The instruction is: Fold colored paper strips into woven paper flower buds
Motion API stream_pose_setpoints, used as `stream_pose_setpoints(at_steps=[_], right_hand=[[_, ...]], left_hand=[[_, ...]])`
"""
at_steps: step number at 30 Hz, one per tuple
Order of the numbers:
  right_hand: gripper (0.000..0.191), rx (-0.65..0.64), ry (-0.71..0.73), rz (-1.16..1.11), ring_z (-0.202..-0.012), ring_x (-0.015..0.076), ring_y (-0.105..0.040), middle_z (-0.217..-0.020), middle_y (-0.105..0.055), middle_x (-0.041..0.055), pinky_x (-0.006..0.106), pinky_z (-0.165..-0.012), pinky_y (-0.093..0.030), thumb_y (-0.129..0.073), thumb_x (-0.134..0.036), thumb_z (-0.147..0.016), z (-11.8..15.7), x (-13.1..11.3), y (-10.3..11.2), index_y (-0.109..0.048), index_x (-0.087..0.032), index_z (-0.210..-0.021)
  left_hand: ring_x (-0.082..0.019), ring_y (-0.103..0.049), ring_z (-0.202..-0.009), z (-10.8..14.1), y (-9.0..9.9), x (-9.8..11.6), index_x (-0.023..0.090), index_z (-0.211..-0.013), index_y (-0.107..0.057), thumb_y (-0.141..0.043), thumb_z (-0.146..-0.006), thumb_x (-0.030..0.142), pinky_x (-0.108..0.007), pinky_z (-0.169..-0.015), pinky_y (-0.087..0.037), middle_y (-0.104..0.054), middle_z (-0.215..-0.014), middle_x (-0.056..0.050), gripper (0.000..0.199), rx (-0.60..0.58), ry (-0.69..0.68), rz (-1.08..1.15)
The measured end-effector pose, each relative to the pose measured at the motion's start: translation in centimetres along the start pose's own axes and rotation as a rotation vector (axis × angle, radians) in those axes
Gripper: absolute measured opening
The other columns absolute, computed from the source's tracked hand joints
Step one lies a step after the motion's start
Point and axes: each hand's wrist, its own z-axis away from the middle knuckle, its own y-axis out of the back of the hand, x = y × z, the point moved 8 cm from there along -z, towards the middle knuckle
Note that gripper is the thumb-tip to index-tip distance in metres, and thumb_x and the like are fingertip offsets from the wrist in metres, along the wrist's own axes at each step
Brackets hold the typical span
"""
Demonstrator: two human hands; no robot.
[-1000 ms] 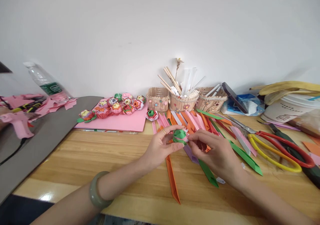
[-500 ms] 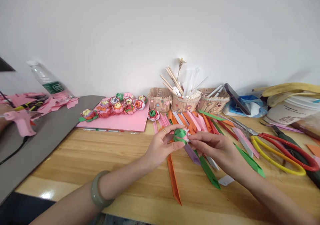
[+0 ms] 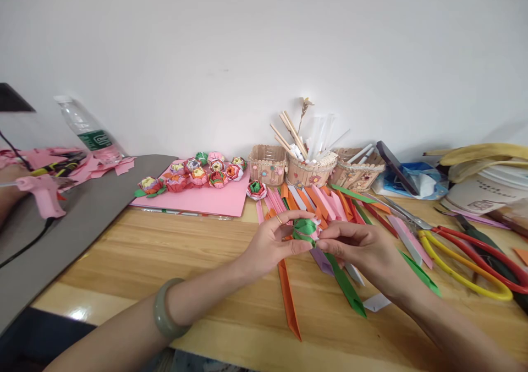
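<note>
Between my hands, above the table, is a small green and pink paper flower (image 3: 305, 229). My left hand (image 3: 277, 241) grips its left side, with thumb below and index finger over the top. The fingers of my right hand (image 3: 358, 251) pinch the flower's pink and white right edge; the fingertips partly hide that edge. Folded paper strips in orange, green, pink, purple and white lie under and behind my hands, among them an orange strip (image 3: 289, 300) and a green strip (image 3: 345, 286).
Finished paper flowers (image 3: 198, 177) sit on pink paper (image 3: 206, 202) at back left. Wooden baskets (image 3: 268, 165) line the wall. Scissors (image 3: 466, 251) lie at right. At far left a person's hand (image 3: 10, 193) is beside a pink glue gun (image 3: 43, 193); a bottle (image 3: 88, 132) leans behind.
The view has shifted slightly, so most things sit a little further right. The flower has turned a little in my hands, and my right fingers have closed nearer its lower edge.
</note>
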Motion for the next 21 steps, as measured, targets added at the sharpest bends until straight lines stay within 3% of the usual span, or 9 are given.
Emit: stream_pose_setpoints(at_steps=[6,12,21], right_hand=[[0.025,-0.030,0.085,0.064,-0.039,0.0056,-0.041,-0.061,-0.056,-0.0010,0.019,-0.035,-0.033,-0.057,-0.041,-0.077,0.3,-0.7,-0.1,-0.065,-0.018,-0.075],[0.025,0.058,0.152,0.154,-0.051,0.0116,-0.053,-0.058,-0.060,0.0013,0.021,-0.045,-0.041,-0.059,-0.039,-0.075,0.4,-1.3,0.4,-0.065,-0.017,-0.064],[0.020,0.045,0.169,0.207,-0.051,0.0115,-0.053,-0.057,-0.059,0.0003,0.022,-0.046,-0.041,-0.058,-0.033,-0.076,0.3,-0.9,0.4,-0.066,-0.018,-0.066]], left_hand=[[-0.014,-0.053,-0.090,-0.1,0.2,0.0,0.023,-0.101,-0.063,-0.072,-0.063,0.022,-0.028,-0.085,-0.040,-0.060,-0.099,-0.003,0.039,0.016,0.000,0.019],[-0.013,-0.054,-0.086,0.0,-0.1,0.1,0.022,-0.100,-0.063,-0.073,-0.062,0.022,-0.027,-0.082,-0.042,-0.060,-0.097,-0.004,0.039,-0.002,-0.001,-0.012],[-0.015,-0.056,-0.085,0.0,0.1,0.1,0.021,-0.098,-0.064,-0.075,-0.058,0.024,-0.029,-0.081,-0.043,-0.063,-0.097,-0.005,0.041,0.003,0.014,-0.025]])
